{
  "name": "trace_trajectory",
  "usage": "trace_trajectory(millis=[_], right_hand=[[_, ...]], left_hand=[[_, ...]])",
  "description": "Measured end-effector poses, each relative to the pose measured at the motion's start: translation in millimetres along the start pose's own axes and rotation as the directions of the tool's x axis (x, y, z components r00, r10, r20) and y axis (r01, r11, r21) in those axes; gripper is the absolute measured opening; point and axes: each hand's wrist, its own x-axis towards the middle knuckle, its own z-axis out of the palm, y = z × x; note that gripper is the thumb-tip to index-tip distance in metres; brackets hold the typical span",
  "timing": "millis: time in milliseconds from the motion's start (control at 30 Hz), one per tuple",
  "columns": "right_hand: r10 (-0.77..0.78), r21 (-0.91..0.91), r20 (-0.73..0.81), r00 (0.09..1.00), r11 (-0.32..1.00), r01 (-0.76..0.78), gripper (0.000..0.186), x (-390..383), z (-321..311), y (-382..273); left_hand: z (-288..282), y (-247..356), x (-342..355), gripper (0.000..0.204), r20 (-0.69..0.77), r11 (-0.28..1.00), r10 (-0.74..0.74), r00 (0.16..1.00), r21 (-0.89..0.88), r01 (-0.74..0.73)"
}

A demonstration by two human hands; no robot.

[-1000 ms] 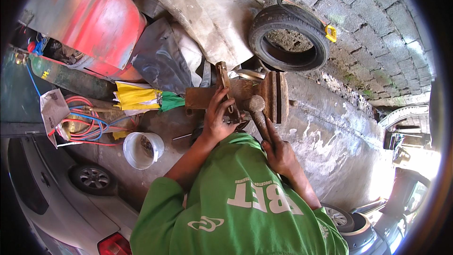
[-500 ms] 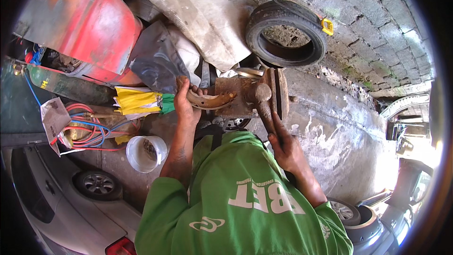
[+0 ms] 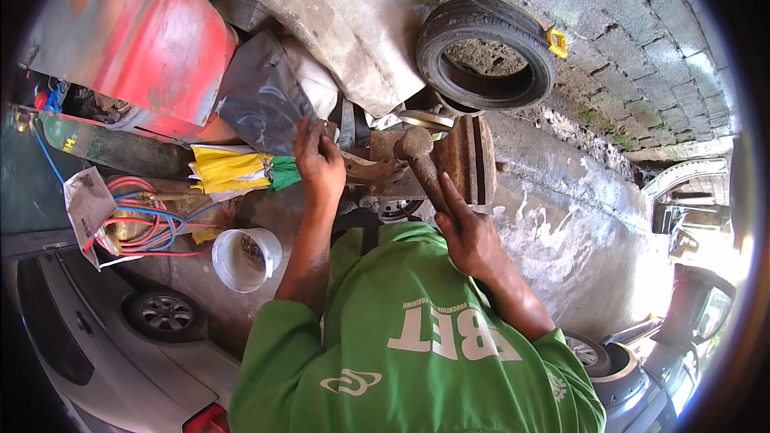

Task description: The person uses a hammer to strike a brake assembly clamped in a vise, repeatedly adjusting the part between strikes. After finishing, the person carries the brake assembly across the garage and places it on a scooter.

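Observation:
My left hand [image 3: 319,162] is closed around one end of a curved, rusty metal shoe [image 3: 367,171], which lies sideways over a rusty bench vise [image 3: 473,159]. My right hand [image 3: 469,236] grips the handle of a hammer [image 3: 416,144], whose round head is above the vise's plate, just over the right end of the curved shoe. The underside of the shoe and its exact contact with the vise are hidden.
A loose tyre [image 3: 433,56], tarps [image 3: 353,24] and a red panel [image 3: 160,32] lie beyond. At left are a folded yellow cloth [image 3: 224,168], hoses [image 3: 160,224], a gas cylinder [image 3: 96,143] and a white bucket [image 3: 241,281]. A car [image 3: 96,321] stands lower left; a block wall [image 3: 642,64] runs right.
The curved shoe has turned from upright to sideways, with my left hand shifted left and rotated around it. The hammer head has moved up and slightly left, toward the shoe's end.

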Motion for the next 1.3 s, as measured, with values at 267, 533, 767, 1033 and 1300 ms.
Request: trace_trajectory(millis=[267,533,767,1033,1300], right_hand=[[0.106,0.005,0.098,0.989,0.994,-0.107,0.068,-2.4,-8.7,-10.1],[0.122,-0.015,0.130,0.984,0.993,-0.121,0.072,2.6,-14.9,-16.7],[0.037,-0.050,-0.085,0.996,0.998,-0.042,0.062,-4.9,-59.5,-35.0],[0.005,-0.055,0.046,0.999,0.999,-0.003,0.078,3.9,-26.4,-12.9],[-0.149,-0.050,-0.097,0.984,0.988,0.145,0.065,1.4,-71.1,-29.1]], left_hand=[[9.5,25.9,23.1,0.029,0.174,0.997,0.019,0.985,0.074,-0.033],[28.3,35.1,15.6,0.054,0.242,0.925,-0.171,0.955,0.373,0.072],[28.9,43.7,20.8,0.064,0.363,0.847,-0.213,0.907,0.531,-0.014],[36.7,44.3,24.1,0.065,0.383,0.798,-0.246,0.891,0.601,-0.038],[33.5,47.4,24.7,0.069,0.420,0.772,-0.297,0.858,0.635,-0.044]])
